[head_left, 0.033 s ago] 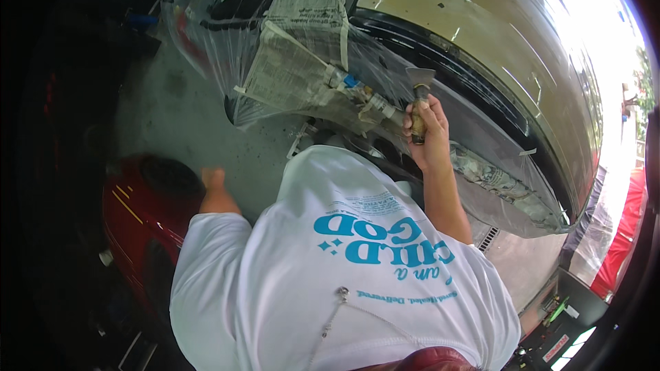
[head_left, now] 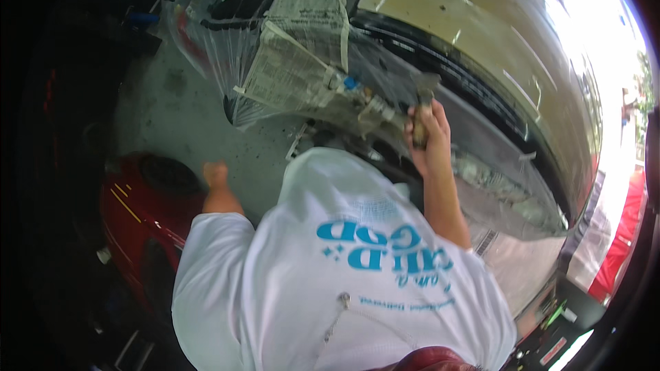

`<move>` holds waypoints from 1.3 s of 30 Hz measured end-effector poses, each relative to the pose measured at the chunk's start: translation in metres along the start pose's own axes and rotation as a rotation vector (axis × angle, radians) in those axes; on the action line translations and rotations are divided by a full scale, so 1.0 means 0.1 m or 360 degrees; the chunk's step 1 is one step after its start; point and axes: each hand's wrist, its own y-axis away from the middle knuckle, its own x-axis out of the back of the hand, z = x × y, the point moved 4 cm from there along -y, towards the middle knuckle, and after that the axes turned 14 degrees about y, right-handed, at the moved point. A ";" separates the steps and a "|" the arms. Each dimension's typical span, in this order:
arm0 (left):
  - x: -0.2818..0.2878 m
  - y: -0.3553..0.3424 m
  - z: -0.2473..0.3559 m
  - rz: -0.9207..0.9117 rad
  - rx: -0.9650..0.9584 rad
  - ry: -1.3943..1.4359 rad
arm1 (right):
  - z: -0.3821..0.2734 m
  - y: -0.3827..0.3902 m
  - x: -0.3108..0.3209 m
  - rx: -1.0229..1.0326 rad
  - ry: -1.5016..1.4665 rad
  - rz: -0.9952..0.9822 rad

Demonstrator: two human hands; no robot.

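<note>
My right hand (head_left: 433, 130) is closed round the worn handle of a putty knife (head_left: 421, 113). Its broad, thin metal blade points away from me, in front of the car's plastic-covered side. My left hand (head_left: 215, 174) hangs low at my left, above the grey floor and near a red car. Its fingers are mostly turned out of sight. Nothing shows in it. Beyond the putty knife stands a car with a tan, glossy panel (head_left: 474, 10) and a dark trim strip (head_left: 440, 58). Clear plastic sheeting (head_left: 474, 124) and taped newspaper (head_left: 282, 86) cover its lower parts.
The red car (head_left: 141, 213) stands close on my left. Crumpled masking paper (head_left: 488, 178) lies under the plastic along the near car's lower side. At the lower right is a dark bin-like container (head_left: 581, 306) with a green item. Red cloth (head_left: 622, 240) hangs at the far right.
My right hand and the putty knife have shifted very slightly to the right, and the picture is a little blurred by motion. The grip is the same.
</note>
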 end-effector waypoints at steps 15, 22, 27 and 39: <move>-2.36 3.64 4.11 -0.0241 -0.2706 0.1170 | -0.74 -0.53 1.09 0.0692 0.1462 0.0427; -2.75 3.58 4.16 0.0190 -0.2842 0.1106 | -0.94 -1.14 0.77 0.1109 0.2500 0.0442; -2.66 3.67 4.12 0.0189 -0.2888 0.1062 | -0.99 -1.55 0.66 0.1237 0.2753 0.0328; -2.66 3.69 4.13 0.0187 -0.2777 0.0982 | -0.76 -1.68 0.61 0.1521 0.2979 0.0469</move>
